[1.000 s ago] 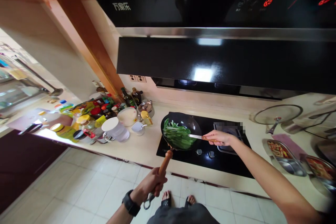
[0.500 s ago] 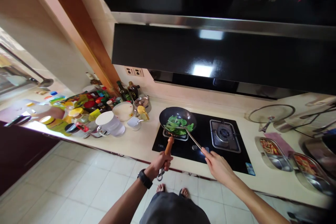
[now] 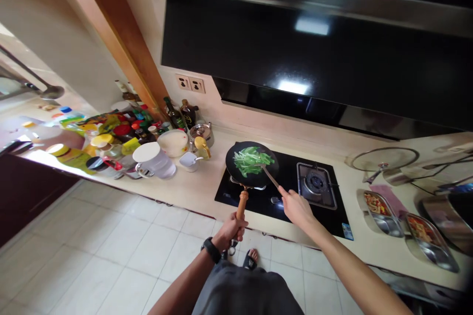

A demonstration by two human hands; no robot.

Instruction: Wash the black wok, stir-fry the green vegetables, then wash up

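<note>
My left hand (image 3: 233, 229) is closed around the wooden handle of a dark wok (image 3: 232, 154). The wok is on the left burner of a black gas hob (image 3: 288, 177), its inside facing me. Green leafy vegetables (image 3: 248, 158) lie in it. My right hand (image 3: 296, 208) grips the long handle of a spatula (image 3: 272, 178). The spatula's head reaches in among the leaves at the wok's right side, partly hidden by them.
Left on the counter stand a white lidded jug (image 3: 157, 160), a small white container (image 3: 189, 161) and several bottles and jars. To the right are a bare burner (image 3: 316, 182), a glass lid (image 3: 384, 159) and two metal dishes of food (image 3: 384, 214). A range hood (image 3: 295, 59) overhangs the back.
The wok has tipped so more of its inside shows, and the leaves look more spread. My right hand and the spatula have shifted up a little. The whole view has tilted downward.
</note>
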